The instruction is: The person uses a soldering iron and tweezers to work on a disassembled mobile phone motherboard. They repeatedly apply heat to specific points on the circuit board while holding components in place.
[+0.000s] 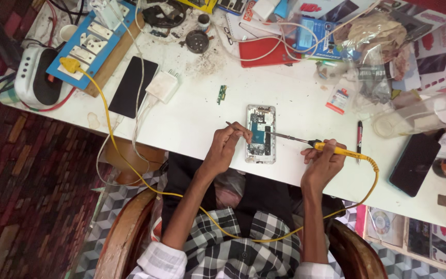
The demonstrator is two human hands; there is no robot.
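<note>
White worktable point(223, 108), stained and scorched near its far edge, crowded with gear. Opened phone point(260, 134), back cover off and circuit board exposed, lies flat near the table's front edge, between the two hands.

Left hand point(226, 146) closed in a narrow pinch on a thin metal tool point(232, 124), fingertips right at the phone's left edge. Right hand point(324, 159) wrapped around the yellow handle of a soldering iron point(311, 143); its metal tip reaches over the phone's board. Yellow cord point(130, 165) runs from the iron across the person's lap, then up to a blue switchboard point(91, 44) at the far left corner.

Also on the surface: a dark phone point(133, 86) face up beside a white charger point(163, 86), a small green circuit strip point(222, 94), a pen point(360, 137) just right of the iron, another dark phone point(415, 164) at the right edge, a red case point(264, 53), boxes and crumpled plastic along the back.

Floor: patterned red-brown brick tiles at left, grey cube pattern under the wooden chair point(125, 237)
</note>
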